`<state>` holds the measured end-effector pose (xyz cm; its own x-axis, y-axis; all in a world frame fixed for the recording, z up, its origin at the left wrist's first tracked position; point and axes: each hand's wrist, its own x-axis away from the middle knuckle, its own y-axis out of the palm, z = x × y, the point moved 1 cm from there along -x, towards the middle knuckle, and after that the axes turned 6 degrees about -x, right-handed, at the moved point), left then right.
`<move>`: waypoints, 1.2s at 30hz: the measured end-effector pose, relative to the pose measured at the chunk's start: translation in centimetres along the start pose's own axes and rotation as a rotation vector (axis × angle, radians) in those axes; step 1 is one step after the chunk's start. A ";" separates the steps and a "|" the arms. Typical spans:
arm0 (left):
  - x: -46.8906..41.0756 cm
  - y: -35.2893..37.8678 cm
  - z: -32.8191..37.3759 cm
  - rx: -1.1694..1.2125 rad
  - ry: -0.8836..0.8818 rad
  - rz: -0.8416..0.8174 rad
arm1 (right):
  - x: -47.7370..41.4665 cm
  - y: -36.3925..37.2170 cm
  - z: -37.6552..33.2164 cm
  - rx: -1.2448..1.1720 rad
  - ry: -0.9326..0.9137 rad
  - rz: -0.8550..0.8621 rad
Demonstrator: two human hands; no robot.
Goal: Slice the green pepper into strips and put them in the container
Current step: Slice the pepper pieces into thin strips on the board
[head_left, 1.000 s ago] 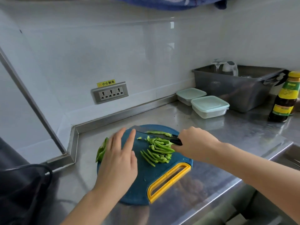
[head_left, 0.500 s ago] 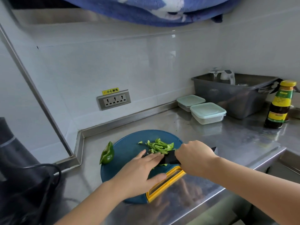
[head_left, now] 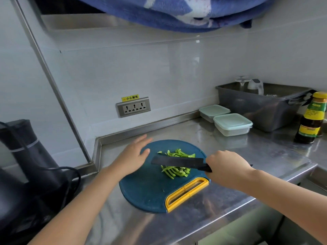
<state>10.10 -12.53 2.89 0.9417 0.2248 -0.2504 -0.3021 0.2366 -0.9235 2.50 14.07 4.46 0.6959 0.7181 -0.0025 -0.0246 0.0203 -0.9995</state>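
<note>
Right hand (head_left: 224, 167): clenched on handle of black knife (head_left: 178, 162), blade level above pepper strips (head_left: 176, 162). Left hand (head_left: 131, 156): flat, fingers spread, grasping nothing, over left edge of board (head_left: 146, 190). Strips: heaped on blue board, centre-right. Lidded containers (head_left: 232, 123): two, shut, on counter (head_left: 256, 154) behind board, well apart from strips.

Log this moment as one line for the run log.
stage: slicing | right hand: grips knife over strips | left hand: open, flat at board edge | containers: lidded
</note>
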 end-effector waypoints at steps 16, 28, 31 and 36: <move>0.6 -0.3 -7.4 0.327 -0.530 -0.385 | -0.2 1.5 -3.6 -0.847 0.135 -0.150; 4.7 0.7 -0.4 -0.079 -0.328 -0.040 | 1.1 3.7 -5.0 -1.182 0.221 -0.206; 7.1 1.8 1.0 -0.035 -0.346 -0.014 | 1.6 4.2 -6.3 -1.237 0.222 -0.245; 9.0 3.0 1.3 0.098 -0.320 -0.028 | 2.0 4.9 -7.9 -1.237 0.204 -0.314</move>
<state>17.51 -8.60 -1.76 0.8602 0.4986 -0.1067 -0.3040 0.3335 -0.8924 9.47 10.15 -0.66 0.6502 0.6789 0.3410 0.7593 -0.5648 -0.3232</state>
